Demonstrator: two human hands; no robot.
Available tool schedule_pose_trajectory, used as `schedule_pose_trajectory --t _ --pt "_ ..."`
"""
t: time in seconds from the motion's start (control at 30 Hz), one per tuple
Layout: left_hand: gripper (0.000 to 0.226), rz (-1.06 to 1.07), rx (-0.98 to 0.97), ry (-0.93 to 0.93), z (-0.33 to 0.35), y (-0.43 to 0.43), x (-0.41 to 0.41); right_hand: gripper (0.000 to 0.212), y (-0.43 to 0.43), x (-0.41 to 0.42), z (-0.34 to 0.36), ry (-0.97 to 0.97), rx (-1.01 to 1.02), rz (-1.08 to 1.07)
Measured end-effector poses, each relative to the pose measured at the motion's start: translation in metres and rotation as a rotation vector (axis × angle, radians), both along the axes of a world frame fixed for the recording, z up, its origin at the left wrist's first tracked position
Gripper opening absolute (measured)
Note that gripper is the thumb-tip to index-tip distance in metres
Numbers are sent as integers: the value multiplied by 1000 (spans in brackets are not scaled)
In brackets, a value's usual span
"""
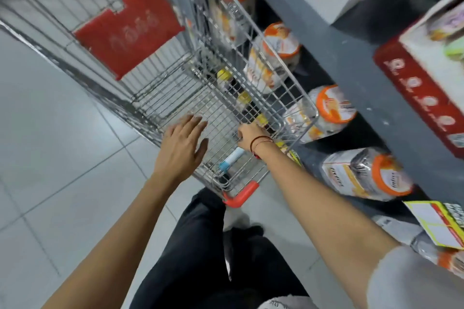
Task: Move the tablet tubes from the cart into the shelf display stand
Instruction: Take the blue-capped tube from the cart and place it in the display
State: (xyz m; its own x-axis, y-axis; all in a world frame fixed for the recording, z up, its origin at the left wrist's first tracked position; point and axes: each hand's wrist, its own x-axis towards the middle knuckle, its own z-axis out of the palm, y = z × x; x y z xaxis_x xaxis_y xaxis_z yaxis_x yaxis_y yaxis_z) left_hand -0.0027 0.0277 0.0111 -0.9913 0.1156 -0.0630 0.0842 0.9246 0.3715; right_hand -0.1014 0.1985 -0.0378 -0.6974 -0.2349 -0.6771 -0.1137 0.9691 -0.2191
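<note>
A wire shopping cart (160, 98) stands beside the shelf. Several yellow-capped tablet tubes (244, 98) lie along its right inner side, and a white tube with a blue band (229, 159) lies near the handle end. My right hand (251, 137) is down inside the cart, fingers curled around a yellow-capped tube (262, 119); the blur hides how firm the grip is. My left hand (184, 144) hovers flat over the cart's left rim, fingers spread, holding nothing. The display stand (421, 88), a red and white box, sits on the upper shelf at right.
The grey shelf edge (351, 63) runs diagonally on the right. Below it lies a row of orange-lidded clear jars (276, 57). A red child-seat flap (128, 30) hangs in the cart. Grey floor tiles (50, 158) spread to the left. My dark trousers (216, 246) are below.
</note>
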Motion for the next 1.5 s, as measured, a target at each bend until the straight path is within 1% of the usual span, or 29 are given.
schedule_pose_trajectory --t 0.07,0.13,0.23,0.33,0.4,0.47,0.5,0.63,0.7,0.8,0.87,0.93,1.03,1.1,1.23,1.33,1.5 --pt "48 7 -9 -23 -7 1 7 21 -4 3 -28 -59 42 3" --pt "46 4 -35 -28 -12 1 9 25 -3 3 -54 -64 109 -54" --pt "44 18 -51 -19 -16 2 6 35 -1 -4 -83 -57 185 -253" --pt "42 41 -48 8 -19 4 5 46 -5 -11 -103 -82 181 -410" --pt "40 58 -44 39 -21 4 6 54 -8 -14 -115 -101 210 -436" --pt "39 65 -47 61 -22 5 7 58 -11 -14 -125 -103 252 -438" --pt "38 63 -51 59 -22 5 7 56 -12 -14 -130 -106 260 -455" --pt "33 44 -76 21 -23 3 6 36 -12 -14 -139 -81 223 -528" --pt "32 38 -76 14 -24 3 6 33 -10 -14 -139 -69 196 -597" --pt "33 33 -73 13 -23 3 6 36 -7 -15 -135 -93 147 -671" --pt "33 32 -73 18 -23 3 6 36 -7 -19 -127 -123 78 -711" --pt "33 39 -74 23 -22 3 6 39 -9 -24 -112 -148 11 -685" --pt "36 41 -73 20 -21 4 6 45 -8 -22 -76 -221 -85 -526" --pt "33 38 -81 4 -19 4 6 44 -3 -17 -55 -219 -142 -437" --pt "15 42 -96 -28 -18 4 6 42 10 -14 -8 -36 -233 -412" --pt "16 29 -69 -29 -14 5 2 39 29 -20 38 78 -286 -416" --pt "25 -59 8 54 4 33 -26 34 71 -21 125 268 -323 -434"
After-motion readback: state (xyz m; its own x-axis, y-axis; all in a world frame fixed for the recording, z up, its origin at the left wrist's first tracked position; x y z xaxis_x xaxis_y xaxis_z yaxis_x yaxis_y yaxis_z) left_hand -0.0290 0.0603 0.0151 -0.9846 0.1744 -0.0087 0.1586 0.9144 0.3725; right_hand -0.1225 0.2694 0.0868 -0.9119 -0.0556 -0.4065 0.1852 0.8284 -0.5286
